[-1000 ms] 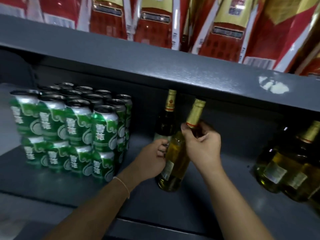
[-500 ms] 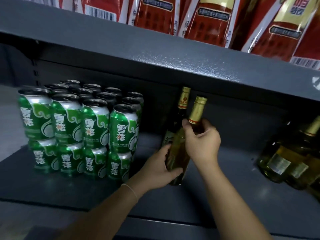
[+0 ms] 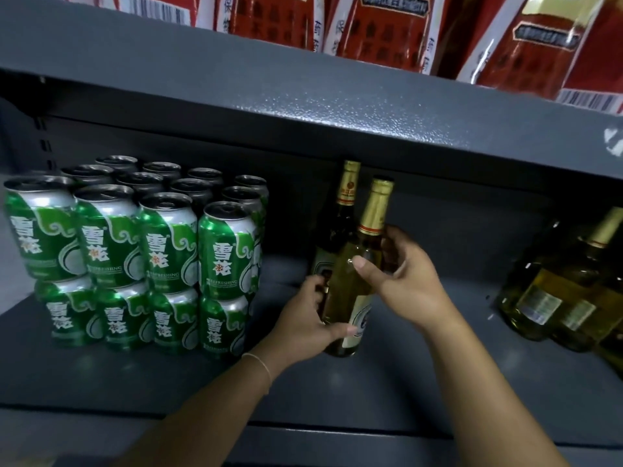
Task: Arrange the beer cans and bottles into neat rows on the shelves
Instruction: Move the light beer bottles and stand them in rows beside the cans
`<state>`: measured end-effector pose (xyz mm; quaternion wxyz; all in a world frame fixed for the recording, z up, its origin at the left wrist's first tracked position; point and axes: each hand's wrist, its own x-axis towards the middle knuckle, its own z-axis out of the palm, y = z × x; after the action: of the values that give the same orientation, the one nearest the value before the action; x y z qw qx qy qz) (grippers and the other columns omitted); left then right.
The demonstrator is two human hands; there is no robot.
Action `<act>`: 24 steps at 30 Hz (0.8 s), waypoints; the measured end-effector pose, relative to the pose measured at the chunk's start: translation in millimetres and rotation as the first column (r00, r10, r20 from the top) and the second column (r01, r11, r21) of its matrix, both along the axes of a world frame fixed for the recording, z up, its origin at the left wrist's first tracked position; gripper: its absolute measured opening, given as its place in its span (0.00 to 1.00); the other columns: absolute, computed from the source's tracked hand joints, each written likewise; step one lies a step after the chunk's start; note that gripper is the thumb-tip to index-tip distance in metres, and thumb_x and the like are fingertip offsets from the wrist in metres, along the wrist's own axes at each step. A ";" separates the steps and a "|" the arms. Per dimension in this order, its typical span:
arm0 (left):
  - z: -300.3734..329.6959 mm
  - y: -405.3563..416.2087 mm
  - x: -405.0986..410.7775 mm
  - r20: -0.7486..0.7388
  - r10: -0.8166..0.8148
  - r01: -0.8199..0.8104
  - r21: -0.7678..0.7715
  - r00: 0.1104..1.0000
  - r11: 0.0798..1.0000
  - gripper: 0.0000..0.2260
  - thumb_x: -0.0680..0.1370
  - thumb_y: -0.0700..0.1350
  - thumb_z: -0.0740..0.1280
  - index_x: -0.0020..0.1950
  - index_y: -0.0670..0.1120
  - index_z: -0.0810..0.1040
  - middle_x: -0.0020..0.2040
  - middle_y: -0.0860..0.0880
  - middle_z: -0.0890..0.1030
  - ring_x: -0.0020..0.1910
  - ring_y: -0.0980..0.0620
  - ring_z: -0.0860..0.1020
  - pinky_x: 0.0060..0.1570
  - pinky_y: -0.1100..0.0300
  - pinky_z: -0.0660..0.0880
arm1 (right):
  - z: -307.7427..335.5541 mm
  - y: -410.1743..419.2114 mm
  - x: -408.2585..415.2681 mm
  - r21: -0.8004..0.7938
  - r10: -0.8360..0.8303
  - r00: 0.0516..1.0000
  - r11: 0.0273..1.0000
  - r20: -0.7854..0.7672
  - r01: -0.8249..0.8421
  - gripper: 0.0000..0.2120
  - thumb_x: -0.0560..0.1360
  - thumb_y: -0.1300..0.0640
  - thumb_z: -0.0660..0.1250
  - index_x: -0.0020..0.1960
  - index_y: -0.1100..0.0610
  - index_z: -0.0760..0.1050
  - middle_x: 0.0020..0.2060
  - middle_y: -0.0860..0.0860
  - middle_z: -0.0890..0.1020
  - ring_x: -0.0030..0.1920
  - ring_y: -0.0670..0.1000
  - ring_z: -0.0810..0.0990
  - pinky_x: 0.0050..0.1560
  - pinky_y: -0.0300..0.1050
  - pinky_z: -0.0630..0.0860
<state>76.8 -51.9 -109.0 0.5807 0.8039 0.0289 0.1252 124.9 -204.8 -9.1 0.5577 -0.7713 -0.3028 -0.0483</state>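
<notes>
A clear beer bottle [image 3: 350,281] with a gold foil neck stands on the grey shelf [image 3: 421,375], near its middle. My left hand [image 3: 303,325] wraps its lower body from the left. My right hand [image 3: 408,278] grips its shoulder from the right. Directly behind it stands a second, darker bottle [image 3: 337,227] with a gold neck. To the left, green beer cans [image 3: 141,254] are stacked two layers high in neat rows.
More clear bottles [image 3: 566,298] stand in a group at the right end of the shelf. The upper shelf [image 3: 303,106] hangs low over the bottle tops and carries red packets [image 3: 387,28]. Bare shelf lies between cans and bottles.
The held bottle has gone from tilted to nearly upright, closer in front of the back bottle. My left hand slid down to its lower body; my right hand dropped from neck to shoulder.
</notes>
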 end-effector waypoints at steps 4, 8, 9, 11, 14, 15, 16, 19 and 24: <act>-4.0 1.8 -2.1 0.016 -0.036 0.037 -0.053 0.999 0.998 0.25 0.70 0.40 0.77 0.61 0.54 0.70 0.56 0.52 0.81 0.53 0.59 0.81 0.55 0.62 0.78 | -9.3 3.3 0.9 -0.033 -0.223 0.972 0.974 0.072 0.226 0.32 0.60 0.35 0.78 0.58 0.49 0.79 0.50 0.46 0.84 0.53 0.46 0.82 0.56 0.50 0.80; -5.9 -7.0 -2.7 0.019 -0.020 0.020 -0.017 1.000 1.000 0.28 0.60 0.51 0.82 0.56 0.62 0.73 0.53 0.58 0.82 0.51 0.61 0.82 0.54 0.57 0.79 | -16.4 15.7 -8.6 -0.067 -0.410 0.897 0.903 0.163 0.425 0.41 0.59 0.32 0.77 0.65 0.52 0.74 0.52 0.46 0.71 0.58 0.50 0.76 0.61 0.47 0.76; -7.7 -8.9 -1.7 0.020 -0.001 0.001 -0.007 1.000 1.000 0.29 0.58 0.52 0.82 0.55 0.62 0.73 0.53 0.58 0.82 0.51 0.61 0.81 0.54 0.56 0.80 | -16.8 17.5 -11.0 -0.059 -0.402 0.900 0.907 0.170 0.416 0.41 0.59 0.32 0.77 0.66 0.52 0.73 0.52 0.46 0.70 0.59 0.51 0.75 0.61 0.48 0.76; -11.0 -10.3 -0.4 0.027 0.035 -0.035 -0.015 0.999 0.999 0.28 0.59 0.51 0.82 0.54 0.61 0.73 0.52 0.59 0.83 0.50 0.62 0.81 0.55 0.56 0.80 | -20.4 16.0 -10.4 -0.054 -0.332 0.933 0.938 0.139 0.342 0.40 0.59 0.32 0.76 0.65 0.50 0.73 0.54 0.44 0.74 0.59 0.46 0.76 0.60 0.44 0.76; -13.3 -7.0 0.8 0.040 0.069 -0.069 -0.007 0.997 0.998 0.28 0.61 0.48 0.81 0.55 0.61 0.72 0.51 0.58 0.83 0.49 0.62 0.82 0.54 0.55 0.80 | -32.0 3.6 -4.8 0.138 -0.052 0.997 0.989 -0.053 0.059 0.32 0.64 0.47 0.78 0.64 0.53 0.73 0.54 0.46 0.82 0.55 0.40 0.80 0.53 0.37 0.79; -13.4 -4.6 1.3 0.041 0.073 -0.073 -0.002 0.996 0.997 0.28 0.62 0.46 0.81 0.55 0.60 0.71 0.51 0.57 0.83 0.49 0.62 0.81 0.55 0.55 0.80 | -39.2 -2.6 -1.4 0.210 0.045 0.994 0.977 -0.099 -0.023 0.31 0.65 0.53 0.77 0.66 0.56 0.72 0.55 0.48 0.82 0.56 0.42 0.80 0.52 0.37 0.79; -13.5 -2.1 1.9 0.040 0.072 -0.072 0.002 0.997 0.997 0.27 0.63 0.45 0.80 0.56 0.59 0.71 0.51 0.57 0.83 0.49 0.62 0.81 0.55 0.55 0.80 | -46.1 -8.1 1.6 0.256 0.116 0.985 0.963 -0.130 -0.080 0.32 0.66 0.56 0.76 0.67 0.57 0.71 0.56 0.50 0.82 0.58 0.44 0.80 0.52 0.39 0.79; -13.8 3.6 4.5 0.035 0.037 -0.037 0.020 0.999 0.999 0.27 0.67 0.43 0.79 0.59 0.58 0.71 0.53 0.56 0.82 0.52 0.61 0.81 0.57 0.54 0.79 | -65.6 -14.9 9.3 0.255 0.176 0.974 0.957 -0.145 -0.135 0.28 0.68 0.63 0.74 0.67 0.55 0.72 0.58 0.51 0.81 0.59 0.46 0.79 0.55 0.41 0.79; -18.7 7.1 3.3 0.017 -0.003 0.002 0.048 1.000 0.999 0.29 0.67 0.44 0.79 0.63 0.57 0.71 0.56 0.56 0.82 0.54 0.62 0.80 0.58 0.56 0.78 | -84.5 -8.7 19.7 0.244 0.139 0.982 0.964 -0.127 -0.105 0.26 0.71 0.70 0.73 0.67 0.58 0.73 0.59 0.53 0.82 0.62 0.53 0.79 0.57 0.43 0.79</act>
<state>80.1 -44.8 -127.7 0.5616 0.8166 0.0200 0.1320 144.6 -213.5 -93.6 0.6675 -0.6810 -0.3012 0.0058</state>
